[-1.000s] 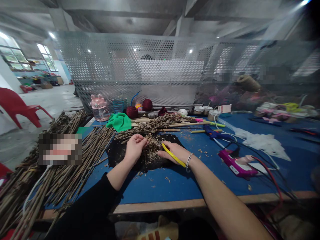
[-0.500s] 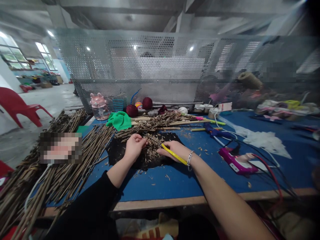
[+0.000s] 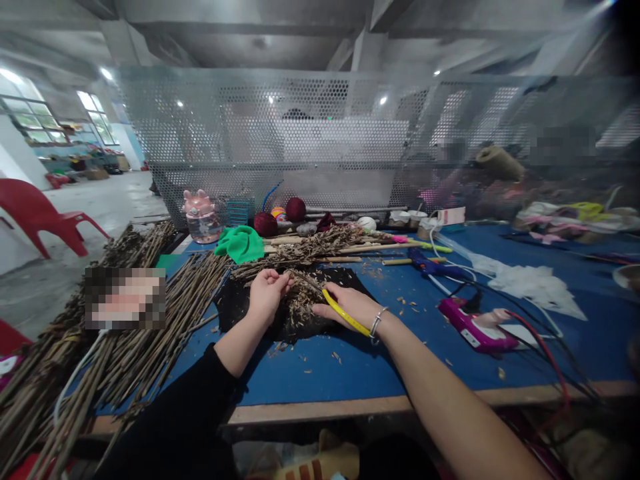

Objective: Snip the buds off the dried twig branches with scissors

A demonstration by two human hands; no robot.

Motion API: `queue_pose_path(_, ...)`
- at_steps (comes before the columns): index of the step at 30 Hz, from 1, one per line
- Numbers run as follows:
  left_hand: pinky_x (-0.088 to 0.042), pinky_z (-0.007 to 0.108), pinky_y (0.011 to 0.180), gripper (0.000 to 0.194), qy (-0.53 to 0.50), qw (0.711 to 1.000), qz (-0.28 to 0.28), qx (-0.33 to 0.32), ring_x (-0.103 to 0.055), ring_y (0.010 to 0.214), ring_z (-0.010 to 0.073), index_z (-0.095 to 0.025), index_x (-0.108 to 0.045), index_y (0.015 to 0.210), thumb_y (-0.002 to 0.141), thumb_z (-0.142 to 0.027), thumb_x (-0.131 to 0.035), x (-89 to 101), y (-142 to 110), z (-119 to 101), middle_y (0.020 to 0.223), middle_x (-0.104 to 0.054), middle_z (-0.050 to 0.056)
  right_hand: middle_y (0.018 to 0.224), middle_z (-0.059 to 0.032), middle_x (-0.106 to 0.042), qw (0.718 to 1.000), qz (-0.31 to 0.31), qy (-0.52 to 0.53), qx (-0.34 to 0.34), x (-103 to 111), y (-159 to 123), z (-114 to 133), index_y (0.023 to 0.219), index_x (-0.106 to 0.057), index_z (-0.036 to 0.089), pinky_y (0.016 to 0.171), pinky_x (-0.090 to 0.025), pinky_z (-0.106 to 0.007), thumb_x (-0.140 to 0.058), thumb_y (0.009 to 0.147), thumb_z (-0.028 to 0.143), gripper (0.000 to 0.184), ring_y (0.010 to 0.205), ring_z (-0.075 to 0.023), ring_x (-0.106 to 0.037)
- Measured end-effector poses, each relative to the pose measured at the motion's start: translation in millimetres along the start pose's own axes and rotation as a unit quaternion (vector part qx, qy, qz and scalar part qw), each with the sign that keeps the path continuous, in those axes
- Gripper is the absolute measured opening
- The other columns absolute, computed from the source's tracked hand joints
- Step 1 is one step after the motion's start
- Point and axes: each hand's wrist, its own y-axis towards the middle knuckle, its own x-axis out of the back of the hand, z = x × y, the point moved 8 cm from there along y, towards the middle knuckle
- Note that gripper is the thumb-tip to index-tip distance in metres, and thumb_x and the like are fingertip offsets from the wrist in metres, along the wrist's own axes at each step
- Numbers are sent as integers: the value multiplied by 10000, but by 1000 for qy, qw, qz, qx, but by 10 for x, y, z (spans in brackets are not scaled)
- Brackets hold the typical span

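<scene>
Right hand (image 3: 356, 301), fingers and thumb closed on one slender tool with a curved yellow handle and thin metal end (image 3: 345, 317); silver bracelet (image 3: 375, 325) at the wrist. Tool's long axis: slanting from the wrist forward and leftward through the grip, metal end toward the left fingertips; right hand the nearer, being wrapped on it. Left hand (image 3: 265, 295), just beside the metal end, thumb and fingertips pinched together; anything between them too small to tell. Beneath and between the hands: one loose heap of dry, pale-brown plant scraps (image 3: 300, 309) on a black cloth (image 3: 231, 307), laid on a blue-covered tabletop (image 3: 325, 388). Beyond the grip: dried brown stems with crumpled heads (image 3: 310, 248). Forward-left: one crumpled bright-green cloth (image 3: 243, 245). Left of both hands: a spread of long, thin brown sticks (image 3: 165, 317). Right and slightly forward: one blue glue gun (image 3: 433, 268). Farther right: one purple-and-white plastic power block (image 3: 465, 325), well apart from the grip.
</scene>
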Motion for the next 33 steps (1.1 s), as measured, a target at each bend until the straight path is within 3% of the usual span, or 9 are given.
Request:
queue_pose_path(7, -465, 175, 559, 395, -35, 999, 32, -9, -633, 612, 98, -179, -381, 698, 543, -243, -739, -102, -37, -2, 580, -557, -66, 817, -78, -626, 1000, 2, 0, -20, -52, 39, -73, 1038, -507, 211, 561, -315, -231, -454, 726, 685, 570, 729, -212, -590)
queue_pose_path(14, -462, 166, 561, 400, -15, 998, 52, 35, -641, 612, 101, -184, -371, 734, 575, -221, -736, -136, -60, 86, 586, -571, -52, 798, -74, -626, 1000, -20, 6, 6, -22, 46, -45, 1049, -516, 215, 555, -326, -232, -426, 712, 717, 612, 692, -200, -573)
queue_pose_path(21, -439, 159, 508, 407, 30, 996, 80, 27, -629, 564, 101, -189, -353, 710, 580, -261, -732, -173, -78, 81, 562, -580, -47, 664, -34, -590, 999, -38, 31, 19, 13, 59, -1, 781, -598, 207, 531, -321, -215, -436, 728, 687, 509, 593, -146, -503)
queue_pose_path(26, -442, 167, 502, 379, 69, 994, 73, 35, -616, 525, 103, -186, -360, 681, 579, -221, -724, -128, -52, 117, 494, -528, -66, 566, -13, -554, 998, -14, 42, 37, -35, 84, -11, 633, -597, 194, 494, -296, -218, -444, 718, 683, 519, 520, -123, -444)
queue_pose_path(30, -411, 175, 464, 319, 153, 986, 65, 5, -592, 486, 112, -189, -395, 705, 601, -234, -693, -31, -18, 106, 485, -525, -65, 544, 1, -518, 998, -5, 62, 34, -10, 77, -104, 622, -586, 181, 479, -282, -211, -475, 698, 673, 509, 505, -110, -406)
queue_pose_path(33, -369, 188, 450, 246, 288, 954, 60, -57, -519, 428, 98, -186, -485, 768, 638, -296, -662, 24, -12, -31, 492, -536, -56, 566, 13, -501, 993, -42, 102, 39, 132, 69, -193, 669, -572, 168, 493, -295, -202, -494, 699, 647, 487, 529, -106, -406)
